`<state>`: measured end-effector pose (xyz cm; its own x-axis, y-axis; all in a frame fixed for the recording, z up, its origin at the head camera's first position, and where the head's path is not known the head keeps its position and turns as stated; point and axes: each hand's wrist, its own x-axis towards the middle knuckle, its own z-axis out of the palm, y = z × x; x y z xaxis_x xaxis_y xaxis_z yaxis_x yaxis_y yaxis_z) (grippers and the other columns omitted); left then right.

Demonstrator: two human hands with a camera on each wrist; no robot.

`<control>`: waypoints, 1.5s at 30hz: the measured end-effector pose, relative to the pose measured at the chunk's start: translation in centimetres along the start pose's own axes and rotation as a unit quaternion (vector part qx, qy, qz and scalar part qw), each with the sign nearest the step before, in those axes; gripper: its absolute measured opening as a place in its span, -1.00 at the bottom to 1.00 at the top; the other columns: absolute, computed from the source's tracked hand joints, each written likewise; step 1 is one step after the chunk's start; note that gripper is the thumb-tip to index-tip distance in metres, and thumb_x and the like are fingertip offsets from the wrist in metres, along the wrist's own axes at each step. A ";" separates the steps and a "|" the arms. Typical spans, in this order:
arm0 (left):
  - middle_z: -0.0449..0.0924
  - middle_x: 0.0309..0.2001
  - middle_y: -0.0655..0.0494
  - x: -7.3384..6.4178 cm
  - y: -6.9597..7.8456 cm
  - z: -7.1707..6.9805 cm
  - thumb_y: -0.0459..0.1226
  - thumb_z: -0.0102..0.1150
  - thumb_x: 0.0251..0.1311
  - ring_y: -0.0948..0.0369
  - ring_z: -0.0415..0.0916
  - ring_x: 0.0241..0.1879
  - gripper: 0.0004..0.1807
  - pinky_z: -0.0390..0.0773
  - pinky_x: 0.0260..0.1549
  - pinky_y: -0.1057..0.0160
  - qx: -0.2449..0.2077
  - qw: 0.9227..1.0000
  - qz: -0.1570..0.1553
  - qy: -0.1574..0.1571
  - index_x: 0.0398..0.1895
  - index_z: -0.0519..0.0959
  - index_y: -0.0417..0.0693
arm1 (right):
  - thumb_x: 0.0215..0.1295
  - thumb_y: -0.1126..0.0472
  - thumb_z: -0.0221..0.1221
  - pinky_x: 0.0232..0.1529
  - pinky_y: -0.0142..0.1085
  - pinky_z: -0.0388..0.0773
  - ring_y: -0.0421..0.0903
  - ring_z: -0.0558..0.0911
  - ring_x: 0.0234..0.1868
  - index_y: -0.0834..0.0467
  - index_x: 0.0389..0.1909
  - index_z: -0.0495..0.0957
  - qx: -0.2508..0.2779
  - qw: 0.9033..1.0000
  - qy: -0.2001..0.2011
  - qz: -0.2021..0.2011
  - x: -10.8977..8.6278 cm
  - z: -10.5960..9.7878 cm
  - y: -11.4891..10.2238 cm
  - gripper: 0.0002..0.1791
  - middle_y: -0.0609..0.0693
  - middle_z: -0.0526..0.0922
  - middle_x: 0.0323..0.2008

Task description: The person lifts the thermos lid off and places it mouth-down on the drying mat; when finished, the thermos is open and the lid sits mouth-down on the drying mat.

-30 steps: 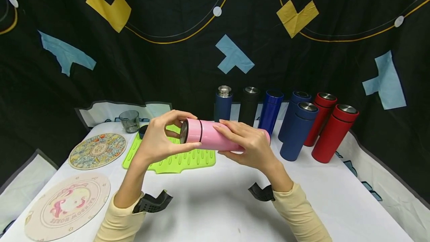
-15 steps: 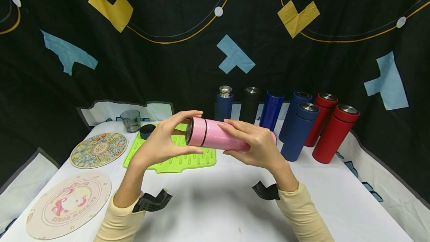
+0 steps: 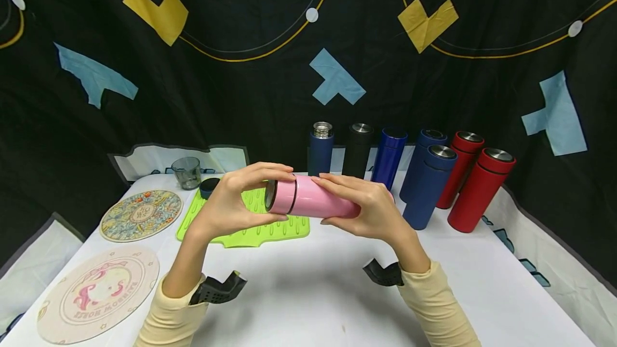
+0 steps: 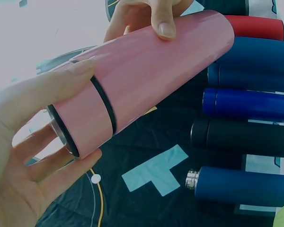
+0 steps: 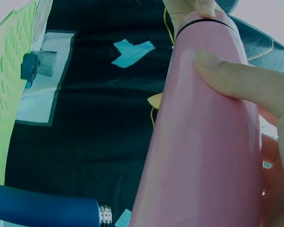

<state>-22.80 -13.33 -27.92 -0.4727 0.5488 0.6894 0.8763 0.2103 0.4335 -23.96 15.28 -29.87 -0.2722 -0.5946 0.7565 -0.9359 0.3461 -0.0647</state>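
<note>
A pink thermos (image 3: 320, 200) is held up above the table, lying nearly level with its lid to the left. Around the body, my right hand (image 3: 368, 205) grips it from the right, thumb below and fingers over the top. At the other end my left hand (image 3: 226, 205) holds the pink lid (image 3: 283, 197) between thumb and fingers. The left wrist view shows the left thumb (image 4: 68, 80) lying across the lid beside the dark ring, with fingers on the opposite side. The lid sits against the body. The thermos's base is mostly hidden by the right hand.
Behind the hands lies a green mat (image 3: 262, 234) bearing a small dark cap (image 3: 208, 187). A lidless navy thermos (image 3: 321, 154) stands at the back. Several black, blue and red thermoses (image 3: 482, 191) stand to the right. A glass (image 3: 187, 173) and two round mats (image 3: 140, 216) are at left.
The thermos has shifted slightly right since a second ago. The left fingers, raised around the lid's end earlier, have come down onto the lid. The right hand keeps its grip.
</note>
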 end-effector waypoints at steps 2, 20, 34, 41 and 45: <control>0.51 0.17 0.07 0.0 0.0 0.0 -0.35 0.61 -0.26 0.15 0.43 0.16 -0.30 0.60 -0.04 0.15 0.002 1.000 0.005 0.007 0.10 0.57 -0.04 | -0.16 0.11 0.54 -0.04 -0.09 0.62 0.04 0.61 0.07 0.09 0.21 0.53 -0.007 1.000 0.004 -0.004 0.1 0.1 0.0 -0.21 0.10 0.59 0.12; 0.63 -0.04 0.17 0.1 0.1 1.0 -0.25 0.58 -0.17 0.21 0.63 -0.21 -0.37 0.67 -0.28 0.27 -0.002 0.988 -0.118 0.099 0.08 0.58 0.04 | -0.17 0.24 0.55 0.19 -0.03 0.44 0.11 0.52 0.18 0.09 0.21 0.50 -0.117 0.991 0.035 -0.054 0.3 0.5 0.0 -0.20 0.14 0.56 0.15; 0.35 0.30 0.17 0.2 0.3 0.9 -0.20 0.60 -0.22 0.15 0.37 0.20 -0.08 0.63 -0.09 0.15 0.010 0.995 -0.092 0.019 0.33 0.37 0.12 | -0.19 0.21 0.56 0.06 -0.05 0.56 0.08 0.58 0.12 0.09 0.21 0.53 -0.019 1.000 0.023 0.008 -0.2 -0.2 0.3 -0.20 0.12 0.59 0.12; 0.34 0.31 0.14 0.2 0.0 0.7 -0.38 0.55 -0.17 0.15 0.32 0.24 -0.23 0.62 -0.07 0.11 0.007 0.999 -0.033 -0.017 0.22 0.47 0.05 | -0.18 0.15 0.56 -0.03 -0.13 0.62 0.01 0.59 0.10 0.10 0.21 0.52 0.055 0.997 -0.012 0.051 -0.5 -0.5 0.6 -0.20 0.02 0.60 0.12; 0.42 0.23 0.11 0.1 -0.1 0.7 -0.40 0.56 -0.20 0.15 0.35 0.20 -0.26 0.63 -0.11 0.16 0.003 1.000 -0.023 -0.013 0.18 0.50 0.02 | -0.18 0.13 0.56 -0.02 -0.13 0.61 0.01 0.59 0.11 0.07 0.22 0.52 0.054 0.997 -0.016 0.051 -0.7 -0.5 0.5 -0.19 0.02 0.59 0.13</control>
<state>-22.89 -12.70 -28.32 -0.5091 0.5598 0.6537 0.8547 0.2395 0.4606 -24.13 16.22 -30.04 -0.3727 -0.5837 0.7214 -0.9210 0.3276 -0.2107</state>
